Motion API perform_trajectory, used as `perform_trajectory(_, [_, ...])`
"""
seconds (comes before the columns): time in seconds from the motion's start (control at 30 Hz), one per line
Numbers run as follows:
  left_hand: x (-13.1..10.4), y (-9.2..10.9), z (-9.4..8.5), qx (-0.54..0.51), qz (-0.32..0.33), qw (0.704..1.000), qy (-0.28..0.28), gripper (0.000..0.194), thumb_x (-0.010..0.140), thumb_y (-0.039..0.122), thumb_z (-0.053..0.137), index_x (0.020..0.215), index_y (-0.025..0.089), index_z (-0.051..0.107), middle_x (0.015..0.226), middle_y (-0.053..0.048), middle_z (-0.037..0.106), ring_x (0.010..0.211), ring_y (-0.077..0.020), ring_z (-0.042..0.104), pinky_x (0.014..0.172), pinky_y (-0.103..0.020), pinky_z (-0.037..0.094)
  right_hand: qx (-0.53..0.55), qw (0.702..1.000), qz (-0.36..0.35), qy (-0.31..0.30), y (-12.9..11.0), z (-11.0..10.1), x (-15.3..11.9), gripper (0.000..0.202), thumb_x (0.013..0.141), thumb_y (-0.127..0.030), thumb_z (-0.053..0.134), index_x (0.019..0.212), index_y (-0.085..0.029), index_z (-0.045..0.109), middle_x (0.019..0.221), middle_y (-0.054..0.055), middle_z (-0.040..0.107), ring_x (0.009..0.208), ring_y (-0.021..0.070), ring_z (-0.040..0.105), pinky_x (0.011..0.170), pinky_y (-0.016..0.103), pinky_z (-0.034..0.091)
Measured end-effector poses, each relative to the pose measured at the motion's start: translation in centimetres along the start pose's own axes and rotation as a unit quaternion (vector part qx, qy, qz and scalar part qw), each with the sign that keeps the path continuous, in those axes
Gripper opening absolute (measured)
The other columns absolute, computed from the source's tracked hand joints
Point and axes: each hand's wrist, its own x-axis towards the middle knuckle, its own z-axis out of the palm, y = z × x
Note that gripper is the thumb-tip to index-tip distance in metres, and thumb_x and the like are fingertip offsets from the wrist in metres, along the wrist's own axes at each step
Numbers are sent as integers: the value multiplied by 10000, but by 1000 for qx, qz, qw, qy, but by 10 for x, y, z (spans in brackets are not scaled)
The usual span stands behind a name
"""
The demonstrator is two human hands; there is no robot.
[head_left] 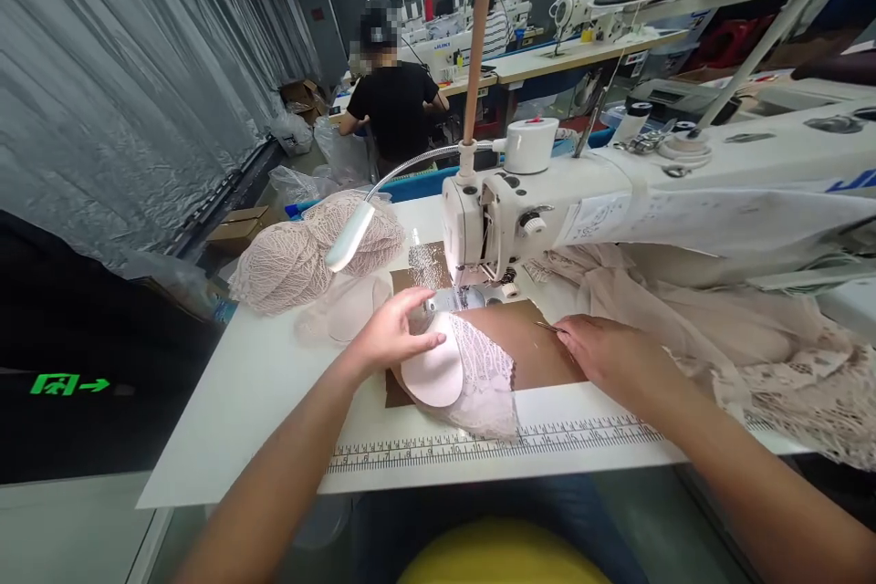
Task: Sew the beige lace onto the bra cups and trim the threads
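A pale cup pad (433,368) with a lace piece (484,370) joined along its right side lies in front of the sewing machine (479,219), on a brown sheet (530,351). My left hand (393,331) rests on the cup's upper left, thumb and fingers spread apart around its top edge. To the right, my right hand (595,349) is closed on a small thin metal tool (549,327), its tip pointing left over the brown sheet. The needle area is just behind the cup.
Stacked lace cups (284,265) sit at the table's back left, beneath a lamp head (350,237). Beige lace fabric (773,365) is heaped on the right. A printed ruler (479,449) runs along the front edge. A person (397,105) sits at another machine beyond.
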Motion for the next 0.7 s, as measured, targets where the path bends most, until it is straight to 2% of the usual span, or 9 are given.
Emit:
perform_trajectory(0.1, [14, -16, 3, -79, -71, 994, -31, 768, 666, 393, 758, 1315, 98, 473, 1192, -173, 584, 1088, -281, 549, 928, -416, 447, 91, 995, -4, 35, -5, -7, -4, 330, 937, -283, 322, 1025, -154, 612, 834, 96, 715, 665, 213, 653, 559, 299, 454])
perform_trajectory(0.27, [17, -18, 17, -209, -91, 972, -58, 597, 655, 424, 764, 1142, 118, 603, 917, -81, 655, 791, -174, 605, 714, -281, 479, 212, 977, -12, -3, -26, -17, 4, 373, 936, -297, 326, 1200, -172, 558, 1024, 93, 704, 865, 216, 675, 684, 304, 516])
perform_trajectory(0.33, [15, -14, 20, -261, -101, 956, -82, 485, 650, 432, 766, 1014, 134, 650, 829, -47, 648, 696, -141, 587, 646, -250, 462, 239, 971, -21, -19, -36, -20, 13, 370, 942, -315, 325, 1186, -193, 575, 1095, 91, 681, 938, 228, 656, 738, 325, 511])
perform_trajectory(0.43, [12, -8, 22, -302, -111, 940, -115, 379, 663, 434, 756, 881, 135, 675, 755, -25, 636, 636, -120, 558, 595, -232, 435, 295, 954, -30, -47, -49, -24, 30, 345, 942, -348, 348, 1134, -219, 604, 1091, 75, 671, 944, 225, 635, 747, 328, 491])
perform_trajectory(0.6, [11, -9, 24, -279, -89, 953, -80, 357, 679, 460, 732, 677, 115, 641, 616, 5, 548, 561, -97, 473, 518, -217, 362, 363, 926, 18, -102, -64, -23, 56, 275, 829, -353, 533, 1049, -212, 616, 879, 34, 661, 710, 179, 603, 601, 271, 445])
perform_trajectory(0.7, [11, -13, 24, -286, -81, 952, -79, 340, 673, 429, 747, 715, 110, 637, 649, -2, 543, 579, -94, 468, 518, -209, 358, 392, 913, 22, -109, -69, -15, 63, 162, 809, -314, 535, 899, -205, 616, 800, 3, 631, 677, 154, 558, 609, 257, 420])
